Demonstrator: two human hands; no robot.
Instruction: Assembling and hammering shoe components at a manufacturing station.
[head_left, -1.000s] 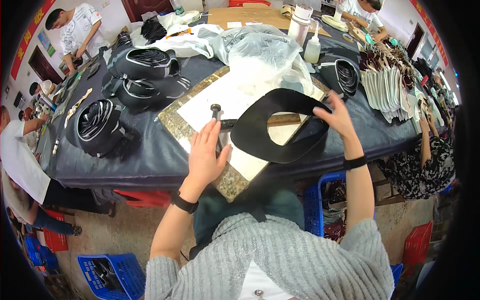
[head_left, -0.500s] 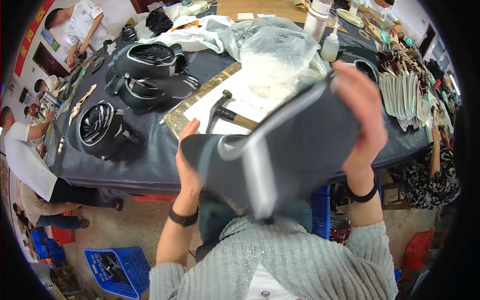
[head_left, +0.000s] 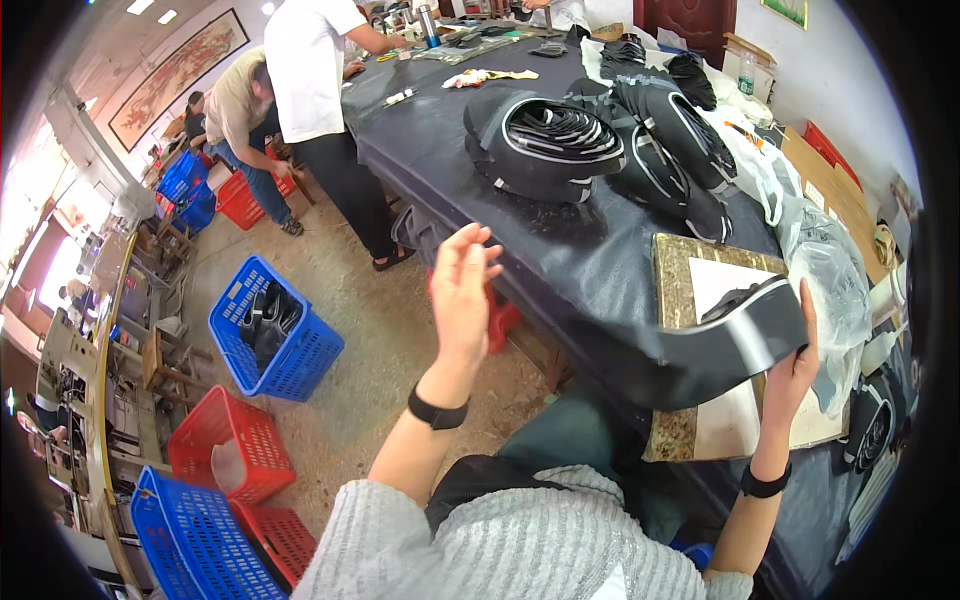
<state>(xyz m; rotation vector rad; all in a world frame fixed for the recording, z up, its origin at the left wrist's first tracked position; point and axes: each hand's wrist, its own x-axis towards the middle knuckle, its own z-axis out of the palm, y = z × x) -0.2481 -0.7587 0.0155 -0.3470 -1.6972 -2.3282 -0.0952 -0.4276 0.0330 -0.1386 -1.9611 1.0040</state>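
Note:
My right hand (head_left: 792, 372) grips one end of a black shoe upper (head_left: 690, 362), a curved, flexible piece with a pale grey stripe. The upper stretches left over a stone slab (head_left: 672, 270) with white sheets on it and hides part of the slab. My left hand (head_left: 462, 298) is raised off the table's front edge, apart from the upper, with nothing in it and its fingers partly spread. Beyond it on the table sits a nested stack of black uppers (head_left: 545, 145) with pale edging. More bundled uppers (head_left: 665, 150) lie to its right.
A dark cover drapes the table (head_left: 600, 255). Clear plastic bags (head_left: 822, 265) lie beyond the slab. On the floor at left stand a blue basket (head_left: 320, 350) with black pieces inside and a red basket (head_left: 235, 435). A person in white (head_left: 305, 75) stands at the table's far-left side.
The view has swung left. My left hand has let go of the upper and moved away leftward; my right hand still holds it, lower over the slab. The hammer no longer shows.

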